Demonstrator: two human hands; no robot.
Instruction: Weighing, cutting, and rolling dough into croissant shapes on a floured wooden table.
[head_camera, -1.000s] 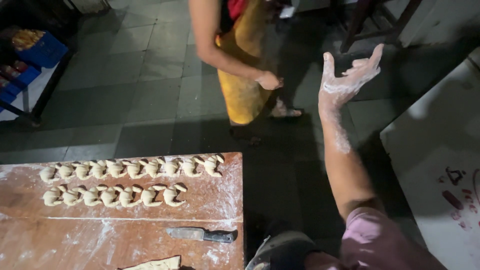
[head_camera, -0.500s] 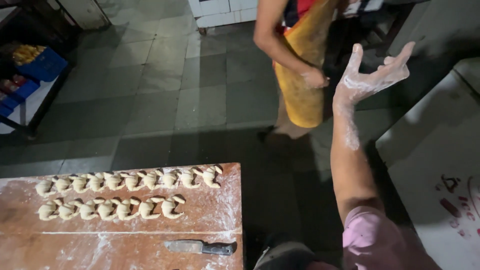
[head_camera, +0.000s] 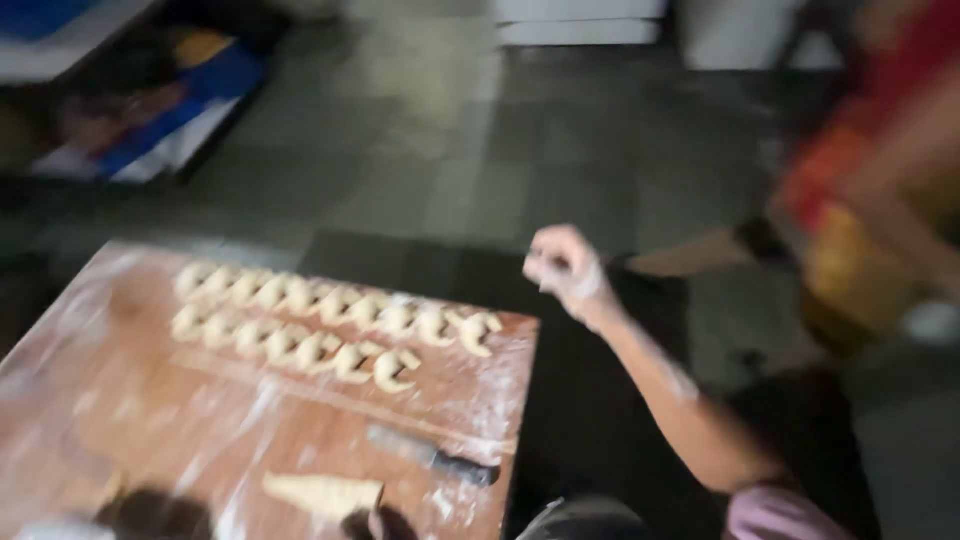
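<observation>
The view is motion-blurred. The right hand (head_camera: 565, 268) is raised in the air beyond the right edge of the wooden bench (head_camera: 150, 420), clear of its surface. The fingers are curled into a loose fist; no object can be made out in the grip, though blur prevents certainty. Hand and forearm are dusted with flour. The left hand is not in view.

On the floured bench, shaped dough crescents (head_camera: 330, 320) lie in 2 rows along the far edge. The far row runs nearly to the far right corner; the near row sits just beside it and ends short of that corner. A knife (head_camera: 435, 458) with a dark handle lies near the right edge, well apart from the rows, handle toward the edge. A triangular piece of dough (head_camera: 322, 493) lies at the near edge, left of the knife.

A second person, blurred, in a yellow apron (head_camera: 850, 260), stands on the tiled floor (head_camera: 430, 150) at upper right.
</observation>
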